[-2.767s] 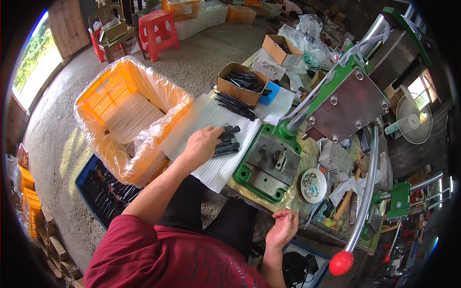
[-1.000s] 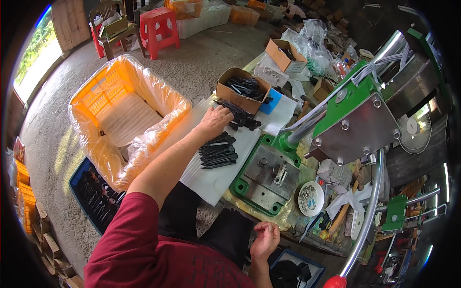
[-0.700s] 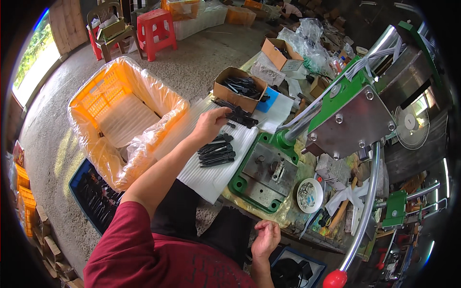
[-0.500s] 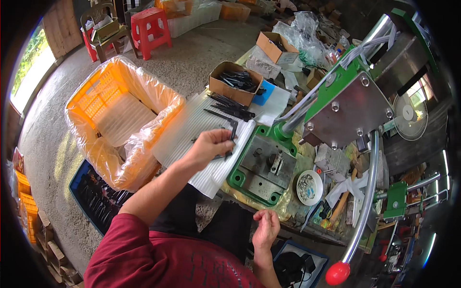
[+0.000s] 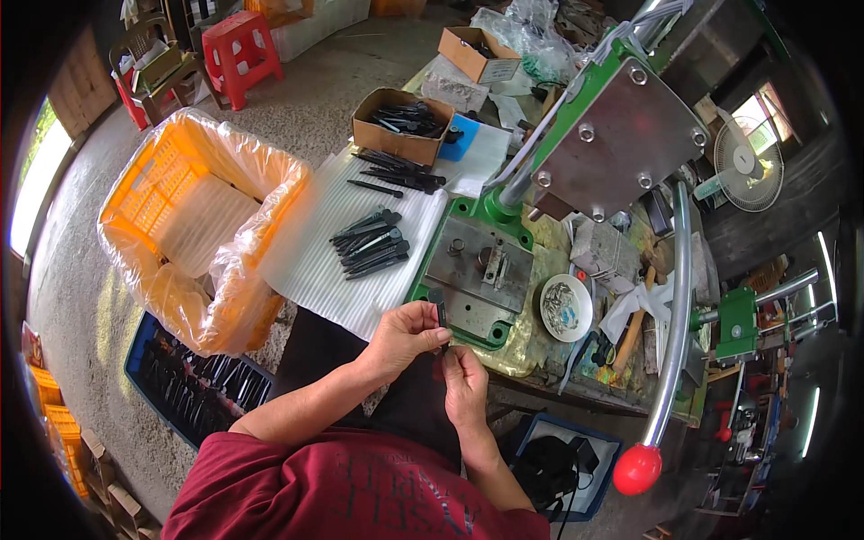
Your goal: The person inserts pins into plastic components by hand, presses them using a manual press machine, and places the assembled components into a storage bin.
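Observation:
A slim black piece [image 5: 437, 301] with a wider, flat end stands upright in front of my body. My left hand [image 5: 407, 340] pinches it between thumb and fingers. Just below and to the right, the closed fingers of my right hand [image 5: 465, 385] grip its lower part, which they mostly hide. Left of the press, a pile of similar black tapered pieces [image 5: 371, 241] lies on a white ribbed foam sheet [image 5: 310, 238]. More black pieces [image 5: 400, 169] lie farther back, beside a cardboard box [image 5: 400, 153] filled with such parts.
A green hand press [image 5: 472, 279] stands ahead, its long lever ending in a red ball [image 5: 637, 469] at the right. A white bowl [image 5: 566, 308] of small metal parts sits beside it. An orange crate [image 5: 198, 234] lined with plastic and a blue tray [image 5: 198, 382] of black pieces are at the left.
My left hand has drawn back from the foam sheet toward my body with a black piece. My right hand has risen and now grips its lower part. The view has shifted.

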{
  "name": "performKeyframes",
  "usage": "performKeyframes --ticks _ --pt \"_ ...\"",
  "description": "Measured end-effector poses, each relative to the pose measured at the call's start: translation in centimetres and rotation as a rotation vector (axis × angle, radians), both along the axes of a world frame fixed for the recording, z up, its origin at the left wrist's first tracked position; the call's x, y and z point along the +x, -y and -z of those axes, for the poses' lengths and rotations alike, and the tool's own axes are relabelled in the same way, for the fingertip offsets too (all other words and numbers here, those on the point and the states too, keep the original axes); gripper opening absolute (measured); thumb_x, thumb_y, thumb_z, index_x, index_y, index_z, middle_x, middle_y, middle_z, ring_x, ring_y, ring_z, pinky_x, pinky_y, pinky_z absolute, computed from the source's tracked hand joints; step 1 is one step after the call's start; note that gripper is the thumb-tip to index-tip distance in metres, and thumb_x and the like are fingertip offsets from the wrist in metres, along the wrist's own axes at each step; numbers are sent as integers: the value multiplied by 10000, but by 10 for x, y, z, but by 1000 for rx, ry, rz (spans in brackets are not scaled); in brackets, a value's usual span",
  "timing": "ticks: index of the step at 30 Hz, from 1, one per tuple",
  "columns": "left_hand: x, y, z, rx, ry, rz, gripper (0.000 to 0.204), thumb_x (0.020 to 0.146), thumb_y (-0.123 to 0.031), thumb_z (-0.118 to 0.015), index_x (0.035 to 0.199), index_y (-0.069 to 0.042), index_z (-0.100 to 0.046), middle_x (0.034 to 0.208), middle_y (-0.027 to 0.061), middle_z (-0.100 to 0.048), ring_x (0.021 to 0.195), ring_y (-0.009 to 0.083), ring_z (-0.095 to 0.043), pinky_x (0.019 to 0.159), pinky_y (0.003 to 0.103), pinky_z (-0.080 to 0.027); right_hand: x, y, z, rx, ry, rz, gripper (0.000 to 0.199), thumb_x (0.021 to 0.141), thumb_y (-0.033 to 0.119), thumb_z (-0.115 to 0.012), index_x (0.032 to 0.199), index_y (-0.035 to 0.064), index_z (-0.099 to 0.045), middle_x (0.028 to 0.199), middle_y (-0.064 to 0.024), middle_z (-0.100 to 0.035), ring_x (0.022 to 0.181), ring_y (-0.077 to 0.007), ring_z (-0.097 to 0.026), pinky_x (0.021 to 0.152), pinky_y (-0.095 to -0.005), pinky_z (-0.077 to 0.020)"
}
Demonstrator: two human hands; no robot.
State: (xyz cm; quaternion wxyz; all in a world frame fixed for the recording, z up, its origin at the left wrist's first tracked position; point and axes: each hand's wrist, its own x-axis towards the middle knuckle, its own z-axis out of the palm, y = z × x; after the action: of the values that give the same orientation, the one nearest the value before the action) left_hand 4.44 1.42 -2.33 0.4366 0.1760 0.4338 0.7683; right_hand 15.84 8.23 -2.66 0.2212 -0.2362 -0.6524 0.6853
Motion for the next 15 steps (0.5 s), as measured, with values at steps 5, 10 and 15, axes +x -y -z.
performKeyframes --ticks 5,10,15 --pt "-1 4 0 -47 -34 127 243 784 -60 -549 1015 9 -522 811 23 -566 690 74 -523 644 205 -442 5 -2 4 -261 -48 -38 228 863 251 -440 829 30 -486 670 -5 -466 573 -72 -414 536 -203 -353" --pt "6 -1 -2 -40 -52 249 196 789 -64 -542 974 1 -548 777 17 -569 690 72 -526 638 214 -450 15 -6 -7 -797 -142 -98 235 840 286 -457 806 54 -462 611 -14 -418 523 -120 -395 515 -262 -344" --pt "9 -5 1 -69 -51 271 91 795 -70 -536 847 3 -554 716 12 -561 658 70 -527 611 215 -455 20 -11 4 -903 -158 -161 243 840 297 -450 763 66 -445 593 -26 -412 513 -134 -391 514 -276 -338"
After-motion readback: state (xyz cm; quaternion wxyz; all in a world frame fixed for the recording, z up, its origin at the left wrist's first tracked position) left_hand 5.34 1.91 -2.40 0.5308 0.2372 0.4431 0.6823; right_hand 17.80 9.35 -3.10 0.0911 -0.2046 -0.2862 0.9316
